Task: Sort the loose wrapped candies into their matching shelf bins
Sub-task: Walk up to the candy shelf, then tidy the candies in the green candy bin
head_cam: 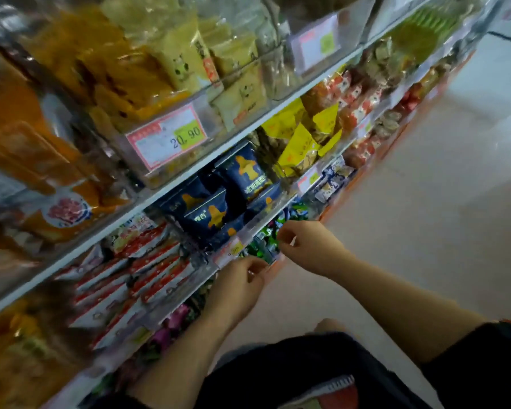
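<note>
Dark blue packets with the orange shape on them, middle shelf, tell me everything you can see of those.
The dark blue glossy packets look like sealed film pouches, each printed with an orange-yellow shape and pale lettering too blurred to read. Several lie piled and tilted in a clear-fronted shelf bin, overlapping. Red-and-white packets lie to their left, yellow-labelled bags to their right. Neither the left hand nor the right hand touches them.
</note>
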